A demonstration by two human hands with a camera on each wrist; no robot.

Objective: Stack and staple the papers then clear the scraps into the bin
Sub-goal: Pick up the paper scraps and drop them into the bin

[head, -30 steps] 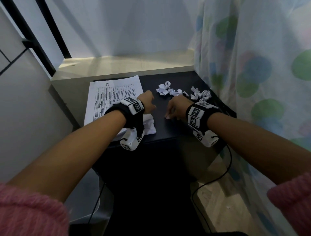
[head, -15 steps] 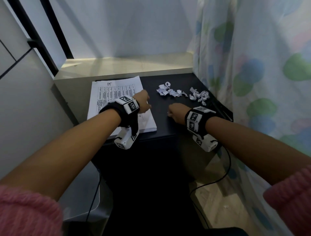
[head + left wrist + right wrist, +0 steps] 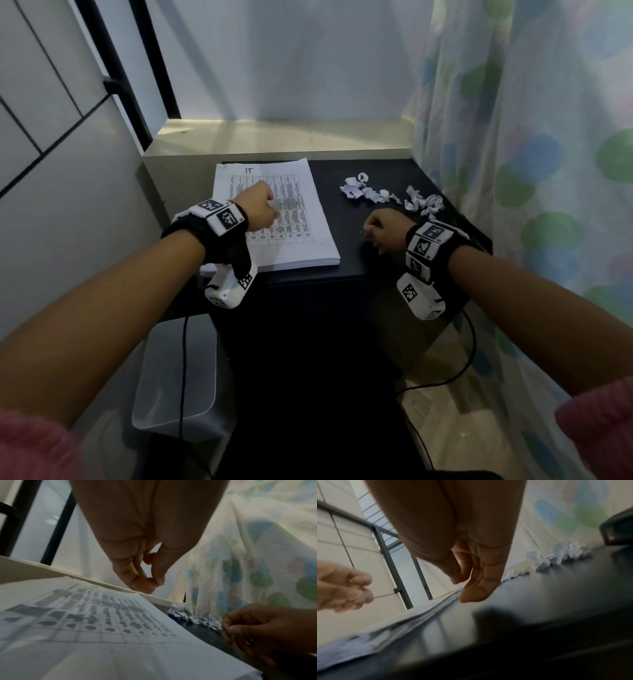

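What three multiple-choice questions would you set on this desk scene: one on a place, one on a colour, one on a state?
1. Where do the paper scraps lie?
A. on the floor
B. at the far right of the table, beside the curtain
C. in a bin

2. What colour is the table top?
A. black
B. white
C. red

3. How is the paper stack?
A. held upright in both hands
B. crumpled into a ball
C. lying flat on the table

Answers:
1. B, the head view shows the scraps in a loose row near the curtain.
2. A, the bare surface is black.
3. C, the stack rests flat, printed side up.
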